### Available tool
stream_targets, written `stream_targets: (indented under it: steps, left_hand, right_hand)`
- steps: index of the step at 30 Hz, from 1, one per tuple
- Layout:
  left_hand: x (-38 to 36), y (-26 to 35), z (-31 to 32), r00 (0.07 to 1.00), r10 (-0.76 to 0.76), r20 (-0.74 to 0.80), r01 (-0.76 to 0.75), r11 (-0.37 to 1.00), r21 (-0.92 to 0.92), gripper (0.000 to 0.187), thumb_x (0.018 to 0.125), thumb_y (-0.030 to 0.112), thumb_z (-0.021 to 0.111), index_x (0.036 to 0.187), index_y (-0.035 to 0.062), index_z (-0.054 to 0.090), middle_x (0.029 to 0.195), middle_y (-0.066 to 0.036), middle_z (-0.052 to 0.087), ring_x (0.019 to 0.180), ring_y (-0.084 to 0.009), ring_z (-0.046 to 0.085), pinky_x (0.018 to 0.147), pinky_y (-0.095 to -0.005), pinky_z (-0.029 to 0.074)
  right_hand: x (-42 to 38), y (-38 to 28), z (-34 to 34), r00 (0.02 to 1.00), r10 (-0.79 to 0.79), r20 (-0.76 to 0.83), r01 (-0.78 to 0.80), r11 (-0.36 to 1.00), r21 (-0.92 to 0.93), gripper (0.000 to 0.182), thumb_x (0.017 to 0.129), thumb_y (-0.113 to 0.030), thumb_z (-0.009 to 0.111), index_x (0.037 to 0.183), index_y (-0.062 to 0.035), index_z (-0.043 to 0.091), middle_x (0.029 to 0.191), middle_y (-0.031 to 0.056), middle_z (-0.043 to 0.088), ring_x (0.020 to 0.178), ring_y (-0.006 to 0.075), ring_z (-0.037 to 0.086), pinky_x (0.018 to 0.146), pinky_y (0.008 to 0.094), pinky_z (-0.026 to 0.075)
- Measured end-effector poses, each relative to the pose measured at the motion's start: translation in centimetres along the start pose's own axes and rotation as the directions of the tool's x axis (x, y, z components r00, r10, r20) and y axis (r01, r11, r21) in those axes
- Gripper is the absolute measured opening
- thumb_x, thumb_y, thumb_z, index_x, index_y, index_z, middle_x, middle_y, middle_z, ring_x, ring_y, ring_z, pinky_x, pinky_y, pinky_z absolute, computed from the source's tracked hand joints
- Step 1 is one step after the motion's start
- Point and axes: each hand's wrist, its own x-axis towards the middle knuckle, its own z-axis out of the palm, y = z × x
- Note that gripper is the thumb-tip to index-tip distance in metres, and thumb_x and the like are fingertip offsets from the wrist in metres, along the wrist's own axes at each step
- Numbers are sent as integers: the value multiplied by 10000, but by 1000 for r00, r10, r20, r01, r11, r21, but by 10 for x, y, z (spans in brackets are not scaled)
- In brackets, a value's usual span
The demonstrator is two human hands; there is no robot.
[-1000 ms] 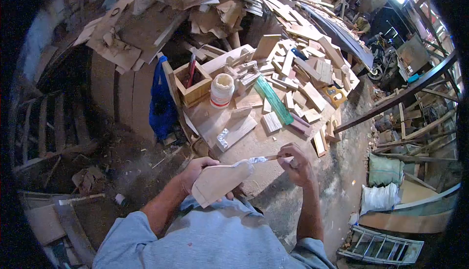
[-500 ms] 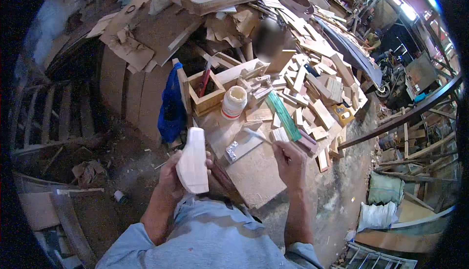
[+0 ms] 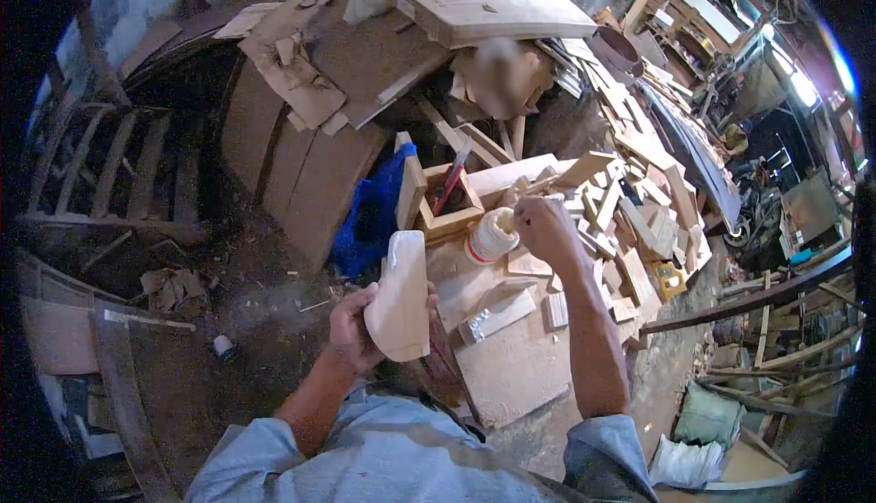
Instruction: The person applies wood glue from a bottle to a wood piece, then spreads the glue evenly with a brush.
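My left hand (image 3: 354, 328) grips a pale shaped wooden piece (image 3: 400, 302), wide at the bottom and narrower at the top, holding it upright near my body. A wet-looking white streak runs along its upper left edge. Closed fingers of my right hand (image 3: 547, 234) are at the mouth of a white plastic jar (image 3: 491, 240) with a red band. The thin stick that this hand held is mostly hidden now, by the fingers and the jar. In front of the jar lies a flat wooden block (image 3: 502, 318) with white blobs on its left end.
Behind the jar stands a wooden box (image 3: 452, 220) with a red-handled tool in it; a blue bag (image 3: 370, 215) hangs beside it. Many wood offcuts (image 3: 639, 225) pile up on the right. A thick board (image 3: 484, 1) lies at the back. Another person (image 3: 735, 138) is far right.
My right hand has moved forward from above the bench to the jar's mouth with the thin stick. The wooden piece stays in my left hand. The whole view has shifted.
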Motion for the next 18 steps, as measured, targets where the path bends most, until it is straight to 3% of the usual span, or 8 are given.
stream_targets:
  steps: [2,3,6,7,10,13,16,18]
  left_hand:
    - [0,1,2,1000,14,-18,-14,1000,13,792,952,454,530,1511,-81,363,1435,-254,544,1298,-362,578,1129,-486,453]
    - [0,1,3,999,22,-27,-22,1000,19,798,956,454,530,1522,-79,349,1451,-256,533,1314,-363,568,1134,-487,449]
    - [-2,0,1,999,48,4,-48,995,88,806,966,455,528,1543,-67,319,1496,-266,492,1343,-367,544,1137,-504,443]
    - [-3,0,0,1000,26,-4,-25,998,57,806,965,450,529,1547,-64,313,1505,-268,481,1347,-370,541,1139,-513,440]
    - [-2,0,-2,1000,-27,14,27,1000,-7,806,963,436,532,1555,-58,299,1526,-274,454,1355,-380,533,1146,-537,429]
    - [2,-3,-3,998,-32,59,31,1000,4,800,965,428,526,1558,-55,293,1529,-279,447,1360,-391,526,1151,-551,421]
    - [3,-7,3,1000,-15,12,14,999,39,789,976,439,498,1560,-50,293,1525,-279,452,1360,-402,523,1151,-551,420]
    - [2,-8,13,998,-20,-56,22,999,48,778,986,452,473,1557,-49,302,1525,-273,456,1358,-406,524,1151,-550,420]
  right_hand:
    - [11,-2,16,999,36,40,-33,997,-77,195,889,-183,637,850,0,692,859,256,706,847,430,719,722,517,572]
    - [13,-3,20,994,77,72,-69,991,-114,213,894,-209,648,901,-9,721,872,256,721,851,430,728,723,508,590]
    - [15,2,31,1000,13,-19,-15,993,-120,239,900,-238,655,906,-12,732,864,253,730,830,431,733,713,510,593]
    - [17,2,26,999,21,49,-14,990,-138,237,902,-228,642,876,-7,722,835,251,724,825,429,732,708,513,589]
    - [12,3,15,996,33,87,-24,994,-111,280,883,-270,667,868,-2,745,835,235,710,798,415,702,764,502,556]
    - [10,12,28,996,-84,-24,83,996,-22,266,881,-246,645,838,0,735,811,238,695,783,428,690,750,512,544]
    - [16,8,29,998,9,57,-4,997,-72,257,882,-242,634,873,-4,732,811,257,678,792,438,684,736,511,532]
    - [5,5,14,999,-35,-7,35,999,6,207,896,-187,622,906,2,707,831,267,678,802,437,686,731,513,530]
